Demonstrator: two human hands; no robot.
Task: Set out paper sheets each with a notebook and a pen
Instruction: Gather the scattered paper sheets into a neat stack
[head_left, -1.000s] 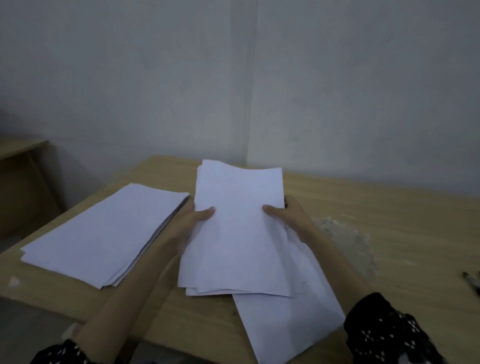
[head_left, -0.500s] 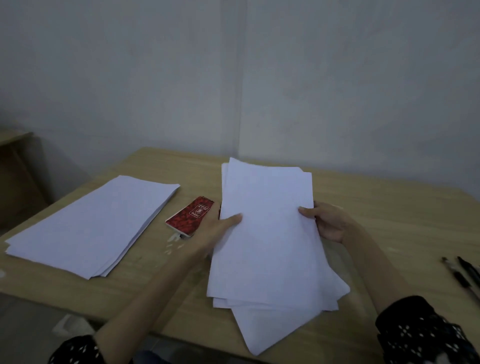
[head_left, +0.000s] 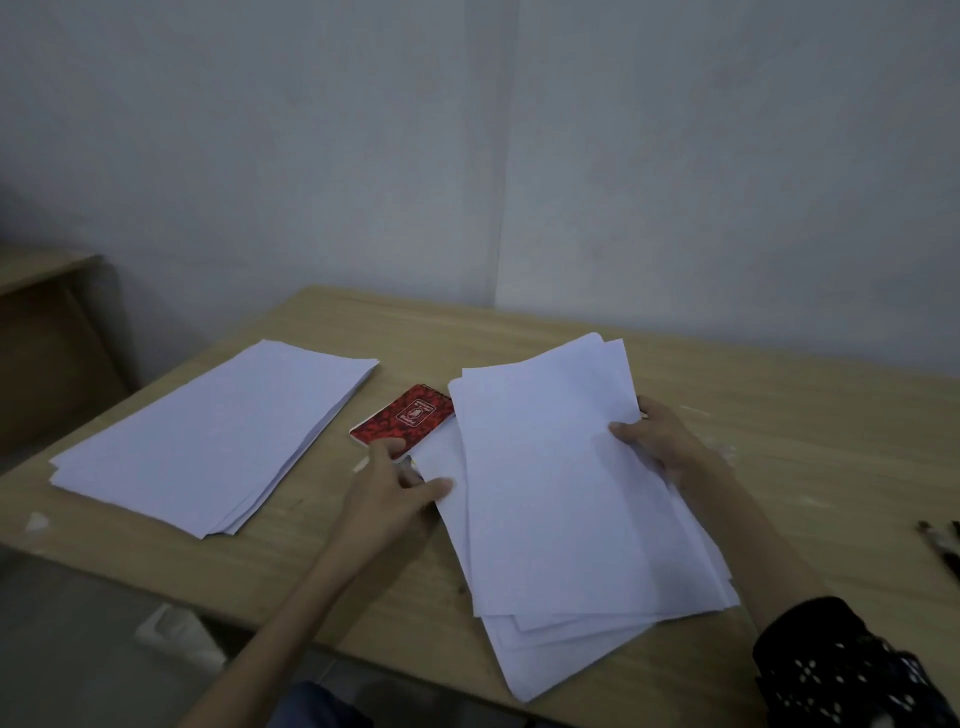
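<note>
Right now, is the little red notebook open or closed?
Closed. The red spiral notebook lies flat on the table with its patterned cover showing and no pages visible, beside the left hand.

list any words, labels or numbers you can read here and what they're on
Red notebook: a white emblem with lines of print on the cover, too small and blurred to read.
Paper sheets, both stacks: blank, no print visible.
Pens at the right edge: no legible marking.
Nothing else carries text.
</note>
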